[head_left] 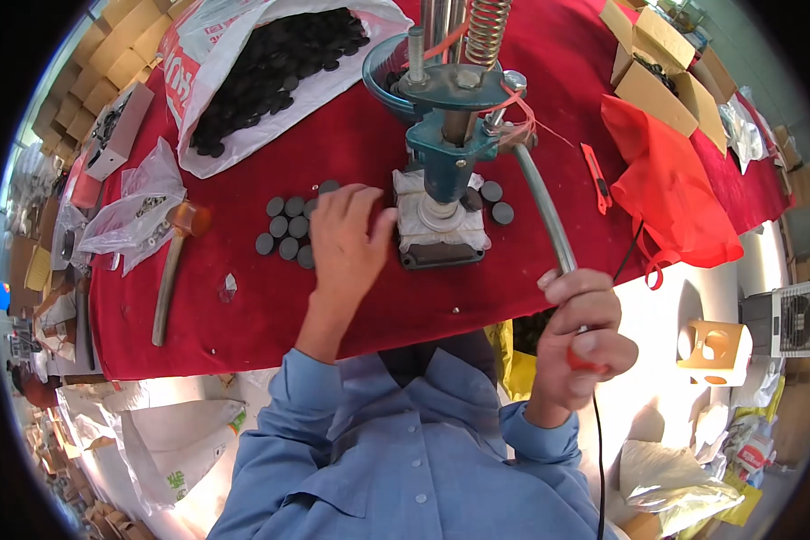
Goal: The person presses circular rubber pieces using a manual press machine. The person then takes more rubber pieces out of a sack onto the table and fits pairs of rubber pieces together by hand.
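Note:
A green hand press (447,153) stands on the red cloth, its ram lowered onto a wrapped base (441,247). My right hand (587,333) is wrapped around the press's steel lever (546,207), and a bit of its red end shows between the fingers. My left hand (346,238) is left of the base, over the edge of a group of black discs (288,225). Its thumb stands apart from the fingers, with nothing visible in it; the fingertips are partly hidden. Several more discs (502,212) lie right of the ram.
A white sack (243,90) spills black discs at back left. A hammer (173,270) and a plastic bag of small parts (139,211) lie left. On the right are a red utility knife (595,178), a red bag (661,180) and an open carton (666,81).

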`<move>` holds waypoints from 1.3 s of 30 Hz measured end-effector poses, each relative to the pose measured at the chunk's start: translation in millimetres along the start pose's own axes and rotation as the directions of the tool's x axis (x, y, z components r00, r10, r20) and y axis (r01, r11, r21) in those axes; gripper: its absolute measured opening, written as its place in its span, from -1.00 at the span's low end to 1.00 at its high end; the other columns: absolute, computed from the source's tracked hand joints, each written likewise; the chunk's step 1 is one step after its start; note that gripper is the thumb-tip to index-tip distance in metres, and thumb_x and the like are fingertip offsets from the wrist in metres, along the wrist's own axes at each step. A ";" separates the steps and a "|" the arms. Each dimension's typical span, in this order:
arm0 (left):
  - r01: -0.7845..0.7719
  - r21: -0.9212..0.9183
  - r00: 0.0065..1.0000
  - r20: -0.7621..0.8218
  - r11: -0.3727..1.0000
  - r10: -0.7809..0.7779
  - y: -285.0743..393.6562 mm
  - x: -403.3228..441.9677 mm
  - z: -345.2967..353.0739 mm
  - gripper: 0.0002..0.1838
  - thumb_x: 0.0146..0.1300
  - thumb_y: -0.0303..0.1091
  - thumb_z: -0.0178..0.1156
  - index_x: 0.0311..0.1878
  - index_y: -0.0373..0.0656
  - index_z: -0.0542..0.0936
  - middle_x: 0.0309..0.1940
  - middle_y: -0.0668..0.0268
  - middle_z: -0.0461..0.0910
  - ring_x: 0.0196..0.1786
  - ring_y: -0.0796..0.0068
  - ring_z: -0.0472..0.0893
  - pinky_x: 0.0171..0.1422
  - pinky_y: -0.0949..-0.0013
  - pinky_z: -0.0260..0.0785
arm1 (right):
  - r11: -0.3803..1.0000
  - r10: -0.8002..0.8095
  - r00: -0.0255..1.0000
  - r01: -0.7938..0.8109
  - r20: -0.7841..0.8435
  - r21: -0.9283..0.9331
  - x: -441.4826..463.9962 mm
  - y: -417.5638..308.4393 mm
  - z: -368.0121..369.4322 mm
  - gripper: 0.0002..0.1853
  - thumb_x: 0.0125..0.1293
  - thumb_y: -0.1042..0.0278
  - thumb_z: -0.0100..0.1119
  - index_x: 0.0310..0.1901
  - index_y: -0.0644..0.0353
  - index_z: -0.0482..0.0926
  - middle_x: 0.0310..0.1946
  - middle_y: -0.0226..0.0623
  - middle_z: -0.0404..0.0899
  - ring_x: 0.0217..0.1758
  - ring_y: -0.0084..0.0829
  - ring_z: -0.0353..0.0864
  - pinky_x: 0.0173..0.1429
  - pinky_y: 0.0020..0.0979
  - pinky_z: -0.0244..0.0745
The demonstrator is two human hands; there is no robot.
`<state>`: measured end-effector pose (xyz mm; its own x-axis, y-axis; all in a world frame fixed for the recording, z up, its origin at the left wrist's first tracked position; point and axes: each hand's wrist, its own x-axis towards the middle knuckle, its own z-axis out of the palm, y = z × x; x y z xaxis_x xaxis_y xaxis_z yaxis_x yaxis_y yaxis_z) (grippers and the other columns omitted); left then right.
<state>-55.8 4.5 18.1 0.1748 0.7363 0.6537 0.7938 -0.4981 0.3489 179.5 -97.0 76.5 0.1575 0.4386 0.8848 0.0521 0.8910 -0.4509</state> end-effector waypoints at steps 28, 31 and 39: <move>0.233 -0.359 0.972 0.109 0.904 -0.207 46.6 10.2 37.2 -0.16 -0.02 -0.40 0.63 0.35 -0.30 0.43 -0.20 0.16 0.64 -0.16 0.15 0.63 -0.05 0.13 0.55 | 0.982 0.187 0.982 -0.186 0.034 -0.038 118.6 -3.9 9.3 -0.58 0.58 0.04 -0.05 0.10 0.31 0.45 -0.41 -0.12 0.42 -0.33 -0.21 0.49 -0.23 -0.16 0.61; 0.217 -0.392 0.976 0.113 0.894 -0.188 45.3 11.3 30.3 -0.20 -0.01 -0.39 0.62 0.32 -0.28 0.47 -0.14 0.12 0.65 -0.09 0.12 0.64 0.00 0.11 0.54 | 0.991 0.132 0.991 -0.131 0.038 -0.022 93.8 -6.9 7.1 -0.59 0.58 0.00 -0.02 0.09 0.24 0.45 -0.43 -0.14 0.38 -0.32 -0.18 0.48 -0.20 -0.11 0.61; 0.079 0.237 0.996 0.026 0.968 -0.088 -43.5 3.7 -9.3 -0.66 0.20 -0.39 0.45 0.05 -0.19 0.70 0.04 0.12 0.68 0.06 0.03 0.61 0.20 0.02 0.45 | 0.997 0.070 0.995 -0.068 -0.071 0.034 -8.7 0.5 5.0 -0.55 0.52 -0.19 0.15 -0.01 0.08 0.43 -0.33 -0.14 0.46 -0.11 -0.07 0.56 -0.11 -0.04 0.66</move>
<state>-95.1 24.6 11.6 0.1193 0.7888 0.6030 0.9204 -0.3156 0.2308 173.2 -99.8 69.1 0.2300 0.4905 0.8406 0.0081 0.8627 -0.5056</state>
